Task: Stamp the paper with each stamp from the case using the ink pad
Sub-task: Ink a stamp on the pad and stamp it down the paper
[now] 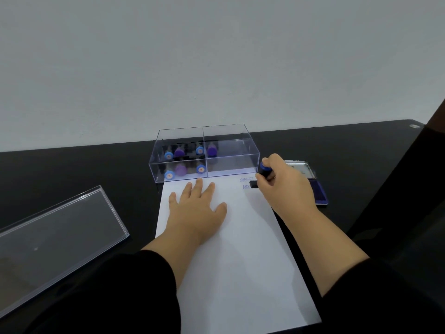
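A white sheet of paper point(240, 249) lies on the black table. My left hand point(197, 208) rests flat on its upper left part, fingers spread. My right hand point(281, 182) grips a stamp with a blue cap point(264, 170); its dark base touches the paper's upper right corner beside two faint blue imprints point(246, 183). Behind the paper stands a clear case point(231, 162) with several blue-capped and purple-capped stamps point(181, 170) in its left compartments. The open blue ink pad point(319, 191) lies just right of my right hand, partly hidden by it.
The case's clear lid point(55, 239) lies on the table at the left. A white wall rises behind the table's far edge. A dark brown edge point(409, 179) runs along the table's right side.
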Tool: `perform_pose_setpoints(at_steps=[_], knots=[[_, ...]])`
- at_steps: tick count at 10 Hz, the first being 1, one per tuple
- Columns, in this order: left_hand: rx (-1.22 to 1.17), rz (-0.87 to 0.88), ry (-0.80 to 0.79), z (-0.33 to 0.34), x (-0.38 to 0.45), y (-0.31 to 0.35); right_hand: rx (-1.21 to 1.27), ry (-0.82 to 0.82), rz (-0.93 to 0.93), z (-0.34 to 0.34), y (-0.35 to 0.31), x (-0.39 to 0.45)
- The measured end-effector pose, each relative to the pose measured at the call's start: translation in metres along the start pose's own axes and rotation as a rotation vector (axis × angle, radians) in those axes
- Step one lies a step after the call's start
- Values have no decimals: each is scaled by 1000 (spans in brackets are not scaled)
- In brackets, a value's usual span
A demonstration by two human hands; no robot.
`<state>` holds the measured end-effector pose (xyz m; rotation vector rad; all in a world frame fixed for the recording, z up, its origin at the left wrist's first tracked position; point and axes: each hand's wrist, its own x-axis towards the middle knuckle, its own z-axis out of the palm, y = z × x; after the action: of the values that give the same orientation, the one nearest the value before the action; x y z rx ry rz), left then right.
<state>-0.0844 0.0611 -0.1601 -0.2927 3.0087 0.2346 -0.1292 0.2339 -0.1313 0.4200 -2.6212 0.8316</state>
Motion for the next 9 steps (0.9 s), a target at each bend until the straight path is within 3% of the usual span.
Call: perform_pose_setpoints(at_steps=[5,9], knots=[[2,1,2,0,2,-1,-66,-80,-62,9,-7,-2],[3,3,-3,-1,0,-1,-55,-79,14,13,-10,-3]])
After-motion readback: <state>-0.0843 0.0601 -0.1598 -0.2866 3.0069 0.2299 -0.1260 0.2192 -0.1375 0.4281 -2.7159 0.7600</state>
